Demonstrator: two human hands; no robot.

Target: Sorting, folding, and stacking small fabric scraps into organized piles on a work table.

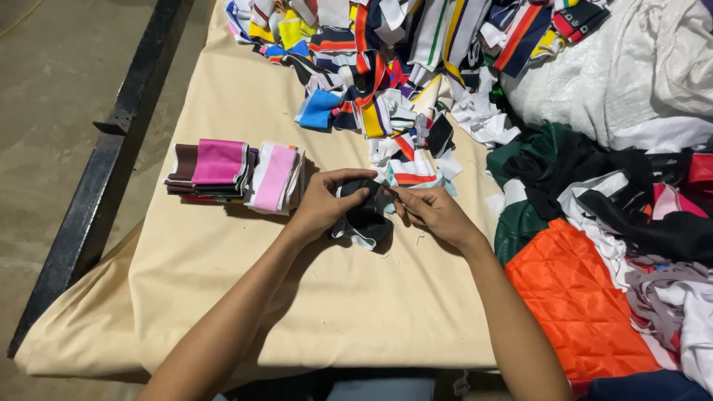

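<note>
Head view: a black knit fabric piece [366,214] with pale edging is being held just above a beige table cover [223,252], and every place below is being given relative to that black piece. The left hand [327,202] is being closed over the piece's left edge, with the thumb laid across the top of the dark cloth and the fingers curled behind it, so the fabric is being pinched between thumb and fingers. The right hand [433,212] is being pressed to the piece's upper right corner, fingertips drawn together on the fabric edge; the cloth is being gripped there as well, though the exact contact of each finger cannot be told. Most of the black piece is hanging between and below the two grips, with its pale rim drooping toward the cover.

To the left of the piece, a small stack of folded knit bands [236,174] in pink, maroon and white is being kept in a neat row. Beyond the piece, a loose heap of striped collar strips [386,59] in many colours is being spread across the cover. Just behind it, a white strip with red and dark stripes [412,172] is lying close by. To the right, a pile of garments is lying, with an orange quilted cloth [575,297] nearest, dark green fabric [531,163] above it, and a white cloth bundle [631,74] farther off.
</note>
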